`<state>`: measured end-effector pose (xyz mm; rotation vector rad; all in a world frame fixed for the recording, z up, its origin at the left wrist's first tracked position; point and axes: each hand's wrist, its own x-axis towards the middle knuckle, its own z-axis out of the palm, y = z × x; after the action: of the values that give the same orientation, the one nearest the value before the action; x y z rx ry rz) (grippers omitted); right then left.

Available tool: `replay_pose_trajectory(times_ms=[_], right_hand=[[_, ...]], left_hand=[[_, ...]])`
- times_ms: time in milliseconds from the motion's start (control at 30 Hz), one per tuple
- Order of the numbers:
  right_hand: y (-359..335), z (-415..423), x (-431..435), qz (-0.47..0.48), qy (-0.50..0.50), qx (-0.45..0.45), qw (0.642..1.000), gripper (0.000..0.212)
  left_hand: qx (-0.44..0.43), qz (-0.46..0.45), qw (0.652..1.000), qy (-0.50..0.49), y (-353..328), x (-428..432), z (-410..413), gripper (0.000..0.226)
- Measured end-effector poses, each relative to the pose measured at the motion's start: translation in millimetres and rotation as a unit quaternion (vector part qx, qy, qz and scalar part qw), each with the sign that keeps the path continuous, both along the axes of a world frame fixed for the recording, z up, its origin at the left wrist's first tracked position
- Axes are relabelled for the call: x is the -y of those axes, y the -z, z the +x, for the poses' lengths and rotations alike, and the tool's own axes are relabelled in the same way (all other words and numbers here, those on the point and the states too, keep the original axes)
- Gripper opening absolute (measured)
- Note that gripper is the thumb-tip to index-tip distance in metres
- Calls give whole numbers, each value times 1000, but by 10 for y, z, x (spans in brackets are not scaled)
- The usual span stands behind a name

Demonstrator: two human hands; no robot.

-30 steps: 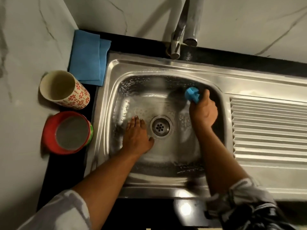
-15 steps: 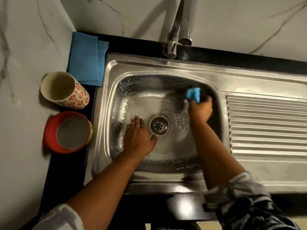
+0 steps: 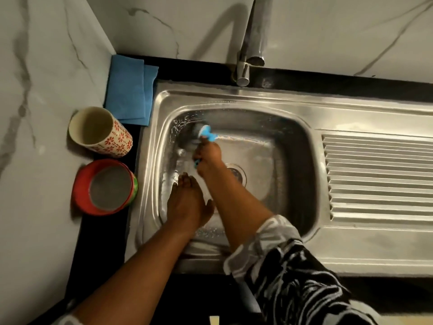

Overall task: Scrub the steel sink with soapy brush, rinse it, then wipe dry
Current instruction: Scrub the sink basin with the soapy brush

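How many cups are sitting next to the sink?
2. The cream cup with red flowers stands left of the steel sink, by the blue cloth; the red cup stands beside it, nearer the person. Nothing seems to hide another.

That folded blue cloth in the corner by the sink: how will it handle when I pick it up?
Likely floppy: the blue cloth lies flat in folded layers, so lifting one edge would probably unfold it. Probably light; it looks thin. It lies beside the sink, not in it, so likely dry.
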<state>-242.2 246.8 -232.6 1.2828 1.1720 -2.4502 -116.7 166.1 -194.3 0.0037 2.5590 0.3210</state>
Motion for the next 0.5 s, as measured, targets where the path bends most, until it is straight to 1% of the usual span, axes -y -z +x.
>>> replay_pose_trajectory(times_ms=[33,67,100,133,167,200,267,300,333,367,400,433,467,500], right_hand=[[13,-18,-195,-13,59,1,998,25],[-86,10,-476,26,88,10,996,28],[-195,16,-756,14,153,23,988,28],[-323,89,-1001,24,197,52,979,28],[-412,133,-1197,14,238,73,968,29],[-552,174,-1322,17,250,88,964,28],[-637,138,-1325,44,229,85,969,31],[-648,122,-1178,23,195,78,977,33],[-615,66,-989,20,156,92,983,34],[-509,-40,-781,16,147,106,983,33],[-409,-104,-549,37,120,122,985,28],[-277,-156,-322,73,67,113,989,22],[-234,-163,-94,80,4,84,993,17],[-193,-152,105,52,-45,62,996,15]], left_hand=[[10,-2,1000,3,-39,-19,-3,102],[14,-2,1000,8,-84,-37,-11,102],[13,-2,1000,15,-112,-54,-18,102],[10,1,1000,20,-137,-71,-25,103],[14,4,1000,23,-141,-81,-29,103],[21,7,999,27,-145,-92,-36,102],[42,5,998,35,-135,-119,-14,102],[46,0,998,40,-125,-131,8,102],[52,-10,998,47,-121,-135,35,102],[60,-23,996,56,-125,-137,60,101],[71,-33,995,63,-129,-129,81,99],[83,-39,993,69,-126,-113,97,97],[88,-43,992,74,-129,-101,111,95],[87,-43,992,78,-136,-92,120,93]])
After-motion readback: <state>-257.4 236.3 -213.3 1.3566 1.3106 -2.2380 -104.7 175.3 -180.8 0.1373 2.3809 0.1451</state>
